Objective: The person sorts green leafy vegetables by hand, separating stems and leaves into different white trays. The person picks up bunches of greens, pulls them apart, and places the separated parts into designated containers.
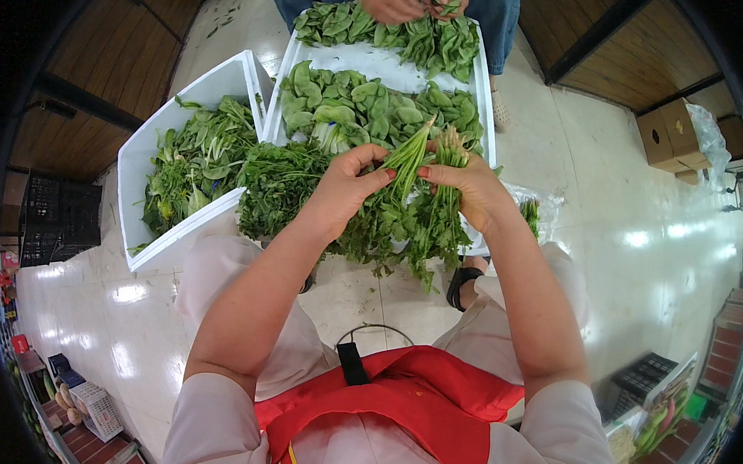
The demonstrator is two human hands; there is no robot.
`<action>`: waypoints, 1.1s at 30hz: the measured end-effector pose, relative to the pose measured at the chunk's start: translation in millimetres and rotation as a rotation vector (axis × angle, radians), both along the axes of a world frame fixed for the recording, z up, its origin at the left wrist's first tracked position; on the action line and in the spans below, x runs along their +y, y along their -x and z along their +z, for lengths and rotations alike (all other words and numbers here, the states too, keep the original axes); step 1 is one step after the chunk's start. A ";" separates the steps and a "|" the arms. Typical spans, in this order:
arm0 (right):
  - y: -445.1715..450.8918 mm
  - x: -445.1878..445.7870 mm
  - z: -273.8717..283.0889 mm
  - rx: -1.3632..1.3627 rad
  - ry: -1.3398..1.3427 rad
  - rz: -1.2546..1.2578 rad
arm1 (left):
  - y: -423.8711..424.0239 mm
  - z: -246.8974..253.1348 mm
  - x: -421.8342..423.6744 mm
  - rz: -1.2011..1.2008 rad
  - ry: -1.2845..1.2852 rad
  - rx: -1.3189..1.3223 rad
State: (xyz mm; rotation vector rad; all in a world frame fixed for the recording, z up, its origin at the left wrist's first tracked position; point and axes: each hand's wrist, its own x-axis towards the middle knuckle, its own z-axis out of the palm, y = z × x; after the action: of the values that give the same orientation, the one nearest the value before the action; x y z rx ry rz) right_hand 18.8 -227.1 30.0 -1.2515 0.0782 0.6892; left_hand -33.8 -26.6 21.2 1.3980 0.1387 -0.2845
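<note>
My left hand (348, 181) pinches a small bundle of thin green stems (408, 154) between thumb and fingers, root ends up. Beside it, my right hand (479, 186) grips a thicker bunch of coriander-like herb (448, 201), its pale roots on top and its leaves hanging down. Both hands are over the near end of a white foam tray (382, 60). On the tray's near left lies a heap of the same kind of leafy herb (282, 175). Rows of broad-leaved greens (379, 108) lie beyond my hands. A whitish-stemmed bundle (331, 135) with a blue tie sits among them.
Left of the tray stands a white foam box (182, 246) holding mixed loose greens (214, 142). Across from me, another person's hands (398, 3) handle leaves. Clear plastic (548, 204) lies at the tray's right. A cardboard box (674, 139) and black crates (59, 219) stand farther off.
</note>
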 end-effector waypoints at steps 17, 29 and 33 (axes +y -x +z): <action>13.4 15.6 1.2 -0.109 -0.102 -0.161 | 2.0 -8.6 -12.0 -0.139 -0.314 -0.206; 11.9 16.7 -5.0 -0.119 -0.088 -0.107 | 7.2 6.1 -8.9 -0.226 -0.495 -0.245; 11.4 13.8 -12.1 -0.256 0.006 0.122 | -6.8 23.1 13.8 -0.117 -0.428 -0.298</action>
State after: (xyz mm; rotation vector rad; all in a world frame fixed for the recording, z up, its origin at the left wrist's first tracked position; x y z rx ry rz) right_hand 7.4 -213.3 17.9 -1.3482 -0.2087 0.6283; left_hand -27.0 -12.8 44.3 1.8596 -0.1376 -0.1435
